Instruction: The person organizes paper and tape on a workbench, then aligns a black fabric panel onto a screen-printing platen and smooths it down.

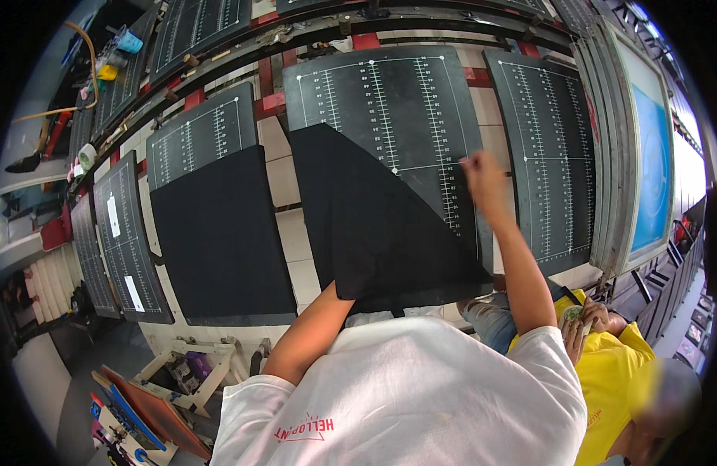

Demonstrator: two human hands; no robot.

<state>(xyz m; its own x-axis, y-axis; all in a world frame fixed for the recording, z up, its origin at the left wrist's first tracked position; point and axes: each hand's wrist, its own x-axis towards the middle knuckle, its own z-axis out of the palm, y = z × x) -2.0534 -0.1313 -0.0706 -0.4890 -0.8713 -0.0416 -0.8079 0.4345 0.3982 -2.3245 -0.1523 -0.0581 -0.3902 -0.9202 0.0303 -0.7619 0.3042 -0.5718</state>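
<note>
A black fabric panel (374,233) lies partly over a dark board (358,85) marked with white ruler lines. Its upper right part is folded back in a diagonal, leaving the board's upper and right side bare. My left forearm (308,334) reaches to the panel's near edge, where the cloth hides the hand and its fingers. Above the board's right edge, apart from the fabric, is my right hand (486,175). Its fingers look drawn in but are smeared by motion, and nothing can be made out in them.
Another board on the left carries a black panel (222,241). Further ruled boards stand beside it and on the right (541,155). At the far right leans a stack of frames with a blue screen (649,155). Near my right side, a person in a yellow shirt (607,380) holds a roundish object.
</note>
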